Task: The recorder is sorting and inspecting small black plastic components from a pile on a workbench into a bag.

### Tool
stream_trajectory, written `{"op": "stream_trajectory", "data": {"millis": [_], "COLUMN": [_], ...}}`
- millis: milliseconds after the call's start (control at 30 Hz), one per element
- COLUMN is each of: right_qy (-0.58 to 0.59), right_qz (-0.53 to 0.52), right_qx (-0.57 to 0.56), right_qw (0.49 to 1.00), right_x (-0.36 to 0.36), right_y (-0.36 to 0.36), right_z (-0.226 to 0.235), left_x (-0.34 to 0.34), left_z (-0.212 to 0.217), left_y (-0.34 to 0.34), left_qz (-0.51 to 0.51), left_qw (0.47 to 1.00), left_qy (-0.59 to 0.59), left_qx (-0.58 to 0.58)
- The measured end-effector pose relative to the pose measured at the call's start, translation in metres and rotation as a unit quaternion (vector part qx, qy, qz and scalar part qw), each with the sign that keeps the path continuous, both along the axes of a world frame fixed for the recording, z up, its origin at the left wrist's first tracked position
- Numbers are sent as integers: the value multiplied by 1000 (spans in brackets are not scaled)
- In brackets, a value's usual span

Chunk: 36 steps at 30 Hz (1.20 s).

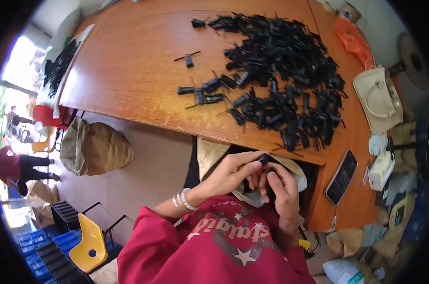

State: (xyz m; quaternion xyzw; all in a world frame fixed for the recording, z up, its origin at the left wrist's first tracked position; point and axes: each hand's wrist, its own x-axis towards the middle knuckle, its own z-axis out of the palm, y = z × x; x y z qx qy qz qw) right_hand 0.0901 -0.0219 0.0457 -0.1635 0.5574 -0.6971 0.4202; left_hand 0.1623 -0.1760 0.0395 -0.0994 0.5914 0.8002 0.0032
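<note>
My left hand (233,171) and my right hand (283,189) meet just below the table edge, over my lap. Both pinch one small black plastic part (264,158) between their fingertips. My left wrist wears pale bracelets (183,201). A big heap of the same black parts (283,78) covers the wooden table (129,66) right above my hands. A few loose black parts (202,92) lie apart at the left of the heap. A light cloth or bag (209,154) lies under my hands.
A black phone (342,177) lies at the table's right edge, near a cream bag (377,99) and an orange item (351,38). On the floor are a brown sack (93,149), a yellow chair (89,244) and blue crates (39,241). A person (20,165) is far left.
</note>
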Motion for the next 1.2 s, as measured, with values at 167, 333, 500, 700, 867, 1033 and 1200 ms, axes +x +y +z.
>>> {"op": "stream_trajectory", "data": {"millis": [167,333,500,700,867,1033,1200], "right_qy": [18,67,81,29,150,257,251], "right_qz": [4,14,16,5,-15,66,113], "right_qx": [31,45,61,40,110,198,212], "right_qw": [999,997,995,999,982,944,938], "right_x": [-1,-1,-2,-2,-2,-9,-9], "right_y": [9,10,9,3,4,21,22], "right_z": [12,9,7,3,-18,-16,-24], "left_x": [2,6,5,6,4,-4,-3], "left_z": [6,10,0,-2,-11,-43,-73], "left_y": [6,14,16,17,7,-67,-164], "left_qz": [-29,-1,30,52,-3,271,312], "left_qw": [998,978,941,903,935,753,672], "left_qy": [33,26,103,134,76,155,-13], "left_qx": [-54,-207,-321,-406,-347,-579,-672]}}
